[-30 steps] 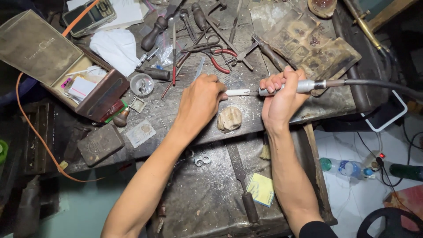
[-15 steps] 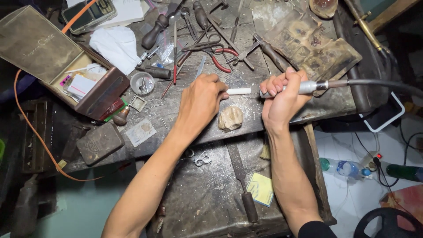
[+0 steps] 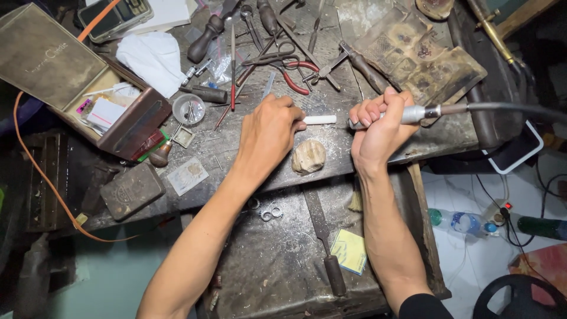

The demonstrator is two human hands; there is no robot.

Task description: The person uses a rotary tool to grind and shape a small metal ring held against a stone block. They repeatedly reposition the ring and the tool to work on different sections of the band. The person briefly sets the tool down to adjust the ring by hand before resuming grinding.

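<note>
White and chalky, a short stick (image 3: 319, 119) pokes out toward three o'clock from the left hand (image 3: 269, 133), whose fingers are curled shut around its near end above the scarred wooden bench (image 3: 413, 145). The right hand (image 3: 378, 127) sits at three o'clock of it, fist wrapped tight on the metal handpiece (image 3: 413, 113) of a rotary tool, its dark flexible shaft (image 3: 508, 109) running off to the right. A second ago the stick's free end met the tool's tip; half a second ago a small gap had opened; now that gap is a little wider, the two hands drawn slightly apart, stick and tool not touching. At six o'clock of the gap, a pale lumpy block (image 3: 309, 156) rests on the bench edge, unmoved. At twelve o'clock lie red-handled pliers (image 3: 295, 77) among other tools, and at nine o'clock of the left hand stands a small round glass dish (image 3: 189, 108), with an open box (image 3: 88, 88) beyond it, all where they were.
</note>
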